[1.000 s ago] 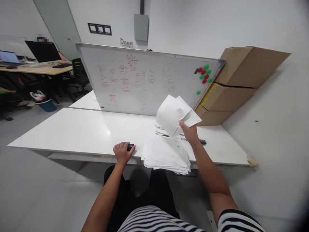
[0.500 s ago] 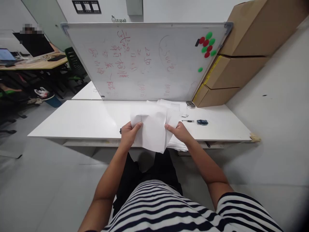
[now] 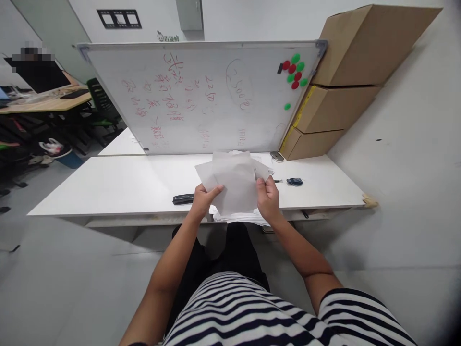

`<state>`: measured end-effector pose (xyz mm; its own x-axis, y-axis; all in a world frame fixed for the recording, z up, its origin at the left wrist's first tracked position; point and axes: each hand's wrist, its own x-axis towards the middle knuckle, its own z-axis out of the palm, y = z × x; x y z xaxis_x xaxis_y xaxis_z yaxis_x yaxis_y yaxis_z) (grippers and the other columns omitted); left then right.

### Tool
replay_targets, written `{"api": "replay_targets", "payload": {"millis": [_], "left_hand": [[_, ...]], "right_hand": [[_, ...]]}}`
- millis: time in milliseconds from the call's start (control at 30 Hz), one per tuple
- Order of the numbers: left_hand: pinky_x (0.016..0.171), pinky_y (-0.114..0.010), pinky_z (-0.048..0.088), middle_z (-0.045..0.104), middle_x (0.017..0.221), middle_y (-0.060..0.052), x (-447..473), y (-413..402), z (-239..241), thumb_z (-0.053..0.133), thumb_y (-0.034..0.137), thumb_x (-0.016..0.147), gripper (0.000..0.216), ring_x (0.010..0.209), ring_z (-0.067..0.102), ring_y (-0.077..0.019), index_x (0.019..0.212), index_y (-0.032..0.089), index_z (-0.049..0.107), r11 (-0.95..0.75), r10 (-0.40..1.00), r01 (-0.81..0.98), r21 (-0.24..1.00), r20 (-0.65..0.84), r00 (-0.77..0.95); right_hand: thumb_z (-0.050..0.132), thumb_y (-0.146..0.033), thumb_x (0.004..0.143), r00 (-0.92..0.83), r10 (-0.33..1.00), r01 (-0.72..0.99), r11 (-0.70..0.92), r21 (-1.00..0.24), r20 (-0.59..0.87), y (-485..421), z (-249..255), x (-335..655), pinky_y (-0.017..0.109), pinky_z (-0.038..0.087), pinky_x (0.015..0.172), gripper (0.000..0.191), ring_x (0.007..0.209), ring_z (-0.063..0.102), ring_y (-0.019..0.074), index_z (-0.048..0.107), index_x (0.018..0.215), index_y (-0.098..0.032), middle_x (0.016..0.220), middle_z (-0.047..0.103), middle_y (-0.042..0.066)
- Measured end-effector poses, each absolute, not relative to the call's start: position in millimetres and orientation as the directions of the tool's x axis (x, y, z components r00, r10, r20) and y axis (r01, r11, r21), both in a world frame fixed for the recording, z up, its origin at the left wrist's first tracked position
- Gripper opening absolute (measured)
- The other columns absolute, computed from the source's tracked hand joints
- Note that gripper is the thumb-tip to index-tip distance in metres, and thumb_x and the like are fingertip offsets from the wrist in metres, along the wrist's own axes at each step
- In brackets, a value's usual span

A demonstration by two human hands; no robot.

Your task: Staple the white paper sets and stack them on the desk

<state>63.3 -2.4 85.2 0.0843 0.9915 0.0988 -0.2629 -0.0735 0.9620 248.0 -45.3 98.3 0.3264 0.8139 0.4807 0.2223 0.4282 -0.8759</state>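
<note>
Overlapping thin, square-cornered paper sheets

White sheets, unevenly fanned, held up above paper stack.

Stacked cardboard boxes stand beside a whiteboard.

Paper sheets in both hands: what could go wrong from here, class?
The sheets fan out unevenly between the left hand and right hand, so one might slip free. The paper stack juts past the front edge of the desk, so a knock could spill it. What looks like a black stapler lies near that edge and might get swept off.
</note>
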Motion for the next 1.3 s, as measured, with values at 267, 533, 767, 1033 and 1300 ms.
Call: {"api": "replay_targets", "payload": {"millis": [267,533,767,1033,1300], "left_hand": [[0.08,-0.038,0.053,0.073,0.091,-0.01,75.7,-1.0,87.5,0.081,0.04,0.057,0.042,0.089,0.067,-0.0255,0.086,0.012,0.072,-0.119,0.993,-0.181,0.976,0.114,-0.041],[0.084,-0.034,0.05,0.068,0.106,-0.008,96.3,15.5,53.7,0.074,0.043,0.067,0.052,0.097,0.063,-0.0207,0.111,0.017,0.059,-0.153,0.988,-0.254,0.955,0.147,-0.044],[0.091,-0.038,0.047,0.067,0.111,-0.012,96.4,10.3,38.5,0.073,0.045,0.067,0.054,0.102,0.062,-0.0231,0.11,0.014,0.061,0.017,0.996,-0.183,0.983,0.0,0.093],[0.087,-0.041,0.048,0.072,0.096,-0.008,85.1,-2.7,54.4,0.069,0.05,0.07,0.042,0.096,0.064,-0.0257,0.092,0.014,0.069,0.045,0.999,-0.139,0.989,-0.041,0.034],[0.1,-0.046,0.043,0.061,0.124,-0.011,82.6,-32.5,79.3,0.064,0.049,0.078,0.057,0.112,0.059,-0.026,0.126,0.019,0.053,0.065,0.995,-0.486,0.872,-0.019,0.1]], "right_hand": [[0.065,-0.043,0.08,0.245,0.796,0.347,0.461,-0.816,0.554,-35.7,78.8,252.3,0.041,0.047,0.094,0.064,0.109,0.058,0.0254,0.039,0.134,-0.022,0.118,0.06,0.012],[0.065,-0.038,0.078,0.342,0.905,-0.028,0.278,-0.96,0.252,-20.1,36.0,242.3,0.041,0.044,0.098,0.064,0.11,0.058,0.0212,0.036,0.133,-0.022,0.119,0.06,0.01],[0.058,-0.037,0.082,0.356,0.903,0.043,0.242,-0.969,0.241,-29.3,23.0,239.3,0.039,0.043,0.097,0.041,0.108,0.059,0.0204,0.051,0.118,-0.019,0.115,0.063,0.008],[0.056,-0.04,0.085,0.277,0.939,0.161,0.163,-0.973,0.203,-52.0,34.5,231.6,0.04,0.043,0.096,0.04,0.109,0.057,0.0224,0.051,0.119,-0.019,0.116,0.062,0.01],[0.059,-0.047,0.083,0.279,0.955,-0.07,0.126,-0.99,0.102,-75.2,40.2,205.3,0.037,0.05,0.085,0.038,0.099,0.063,0.0214,0.057,0.111,-0.021,0.108,0.067,0.008]]}}
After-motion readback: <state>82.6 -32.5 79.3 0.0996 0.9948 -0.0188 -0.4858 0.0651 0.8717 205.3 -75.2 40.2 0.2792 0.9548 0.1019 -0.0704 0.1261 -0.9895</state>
